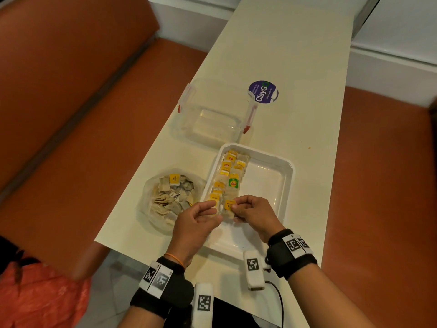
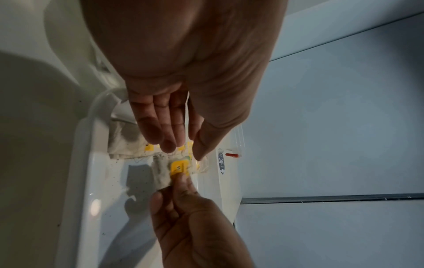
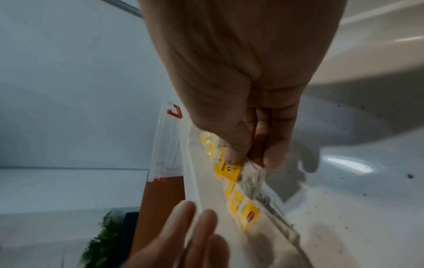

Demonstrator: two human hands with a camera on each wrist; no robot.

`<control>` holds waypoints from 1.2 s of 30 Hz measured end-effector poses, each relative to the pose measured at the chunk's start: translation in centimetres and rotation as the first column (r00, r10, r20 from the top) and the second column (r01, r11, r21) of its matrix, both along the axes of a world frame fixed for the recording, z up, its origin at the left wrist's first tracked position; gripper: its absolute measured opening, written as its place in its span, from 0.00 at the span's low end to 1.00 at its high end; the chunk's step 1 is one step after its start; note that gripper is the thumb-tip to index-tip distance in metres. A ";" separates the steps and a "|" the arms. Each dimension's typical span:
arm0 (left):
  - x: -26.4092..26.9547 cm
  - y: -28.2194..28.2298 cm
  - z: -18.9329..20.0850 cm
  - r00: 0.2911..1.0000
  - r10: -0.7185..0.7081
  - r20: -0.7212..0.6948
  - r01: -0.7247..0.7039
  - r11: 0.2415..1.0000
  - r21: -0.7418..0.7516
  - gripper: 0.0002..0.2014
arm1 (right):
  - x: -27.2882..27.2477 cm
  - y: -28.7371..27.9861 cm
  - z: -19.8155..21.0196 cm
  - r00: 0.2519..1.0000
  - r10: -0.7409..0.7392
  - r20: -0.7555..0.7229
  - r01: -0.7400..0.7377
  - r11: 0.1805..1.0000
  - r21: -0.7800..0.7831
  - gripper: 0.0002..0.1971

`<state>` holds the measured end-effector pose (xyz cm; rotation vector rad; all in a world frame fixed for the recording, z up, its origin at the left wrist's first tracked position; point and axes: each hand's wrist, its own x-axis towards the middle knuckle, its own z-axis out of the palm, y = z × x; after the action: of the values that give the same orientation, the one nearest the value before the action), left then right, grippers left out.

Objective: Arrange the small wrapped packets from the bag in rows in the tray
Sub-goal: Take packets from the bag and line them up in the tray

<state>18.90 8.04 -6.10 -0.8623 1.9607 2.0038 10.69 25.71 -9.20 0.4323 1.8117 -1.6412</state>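
Placing: right hand [image 1: 254, 214] pinching yellow-tagged clear-wrapped packet [image 1: 229, 205] over white plastic tray's [image 1: 287, 183] near-left corner; left hand [image 1: 196, 221] loose-fingered, holding nothing. Next: lower into second row.

Yellow-tagged packets [image 1: 227, 176] rowed in white tray [image 1: 287, 172], bag [image 1: 170, 197] beside
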 end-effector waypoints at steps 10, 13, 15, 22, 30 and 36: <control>0.1 -3.0 0.7 0.992 0.119 -0.030 -0.122 0.985 -0.119 0.09 | -0.8 -1.2 -1.4 0.994 -0.043 -0.103 0.058 0.988 0.145 0.05; 0.2 -4.6 0.3 0.986 0.165 -0.012 -0.164 0.968 -0.189 0.09 | -0.9 -1.4 -1.6 0.987 -0.092 -0.132 0.116 0.975 0.189 0.06; 0.2 -5.5 0.0 0.985 0.174 -0.001 -0.169 0.954 -0.249 0.08 | -0.9 -1.5 -1.8 0.984 -0.107 -0.144 0.137 0.967 0.216 0.07; -0.8 -7.3 -1.2 0.999 -0.049 0.021 0.052 0.814 -0.578 0.12 | -0.9 -1.7 -1.8 0.981 -0.058 -0.187 0.121 0.932 0.341 0.12; -1.5 -7.7 -1.6 0.990 -0.086 0.113 0.142 0.547 -0.825 0.23 | -1.1 -1.8 0.1 0.961 0.013 -0.276 0.084 0.938 0.336 0.10; -1.6 -7.3 -2.4 0.985 -0.028 0.172 0.157 0.562 -0.812 0.37 | -0.8 -2.9 1.7 0.940 0.120 -0.319 -0.022 0.956 0.293 0.09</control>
<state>17.28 0.74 -8.46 -0.9774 2.7912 0.8086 9.87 22.82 -7.49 0.2130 2.3053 -1.4724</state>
